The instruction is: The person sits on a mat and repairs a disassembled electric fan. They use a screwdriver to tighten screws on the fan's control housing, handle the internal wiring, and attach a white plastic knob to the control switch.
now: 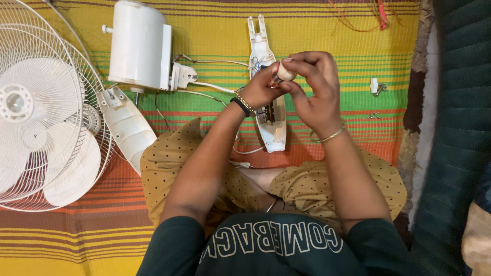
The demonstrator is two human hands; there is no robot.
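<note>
My left hand (261, 89) and my right hand (312, 87) meet above a striped mat, both gripping a small round cream-coloured knob-like part (285, 72) with a dark end. Directly below them lies a long white plastic fan housing panel (268, 102), open side up, with wires and a dark circuit strip inside. I sit cross-legged, knees in yellow dotted trousers just under my forearms.
A white fan motor casing (139, 45) with wires stands at the back left. A white fan cage with blades (41, 107) lies at the far left, a second white cover (127, 125) beside it. Small white clips (376, 87) lie right; red wires (378, 15) at the back.
</note>
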